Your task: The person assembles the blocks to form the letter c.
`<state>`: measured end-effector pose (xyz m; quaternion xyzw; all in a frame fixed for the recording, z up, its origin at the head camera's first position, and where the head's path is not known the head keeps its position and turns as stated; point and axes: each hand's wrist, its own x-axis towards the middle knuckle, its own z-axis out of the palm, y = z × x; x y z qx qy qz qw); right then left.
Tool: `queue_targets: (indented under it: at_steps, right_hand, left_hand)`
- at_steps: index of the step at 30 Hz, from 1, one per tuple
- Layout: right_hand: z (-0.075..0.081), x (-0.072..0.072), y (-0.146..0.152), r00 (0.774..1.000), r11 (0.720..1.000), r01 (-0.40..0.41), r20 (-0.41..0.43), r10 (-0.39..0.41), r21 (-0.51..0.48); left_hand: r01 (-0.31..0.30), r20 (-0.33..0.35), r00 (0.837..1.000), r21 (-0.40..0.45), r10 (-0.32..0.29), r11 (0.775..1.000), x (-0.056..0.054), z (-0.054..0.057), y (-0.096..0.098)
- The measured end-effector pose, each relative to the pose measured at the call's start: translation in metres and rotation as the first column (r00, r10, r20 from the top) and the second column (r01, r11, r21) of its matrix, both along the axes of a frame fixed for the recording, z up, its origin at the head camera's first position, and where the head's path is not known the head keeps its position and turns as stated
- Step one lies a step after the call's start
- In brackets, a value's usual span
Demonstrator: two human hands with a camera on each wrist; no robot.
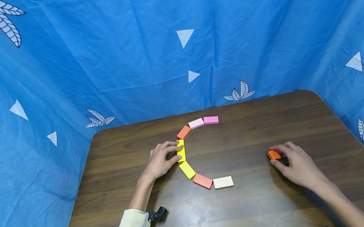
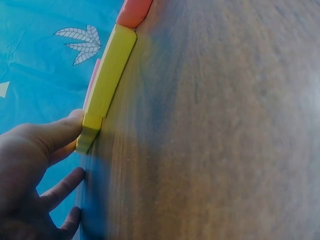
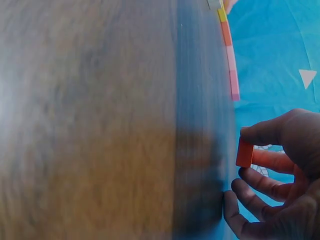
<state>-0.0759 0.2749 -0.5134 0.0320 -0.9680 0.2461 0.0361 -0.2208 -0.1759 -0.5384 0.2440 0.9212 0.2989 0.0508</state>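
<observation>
My left hand [image 1: 160,161] pinches a yellow block [image 1: 182,153] between thumb and fingers, at the left side of a curved row of small flat blocks. Below it in the head view come a second yellow block [image 1: 187,170], a salmon block [image 1: 203,181] and a white block [image 1: 223,182]. Above it the row goes on with an orange-red block [image 1: 183,132], a pale pink block [image 1: 196,123] and a pink block [image 1: 211,120]. Well to the right, my right hand [image 1: 297,164] grips an orange block [image 1: 274,154] by its sides, close over the table.
The brown wooden table [image 1: 258,213] has rounded far corners. A blue patterned curtain [image 1: 164,51] hangs behind it and along both sides. A small black device [image 1: 157,214] sits at my left wrist, and part of another shows at the bottom edge near my right forearm.
</observation>
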Motion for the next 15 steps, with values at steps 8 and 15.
queue_targets:
  at_steps: [8, 15]
  right_hand:
    - [-0.003, -0.001, -0.011, 1.0, 1.0, -0.028, -0.009, 0.028, 0.011]
    - [-0.006, 0.0, -0.021, 0.998, 0.998, -0.056, -0.021, 0.057, 0.019]
  left_hand:
    - [0.003, -0.02, 1.0, 0.002, -0.003, 1.0, 0.001, 0.0, 0.0]
    - [0.003, -0.009, 1.0, -0.001, -0.003, 1.0, 0.001, -0.002, 0.0]
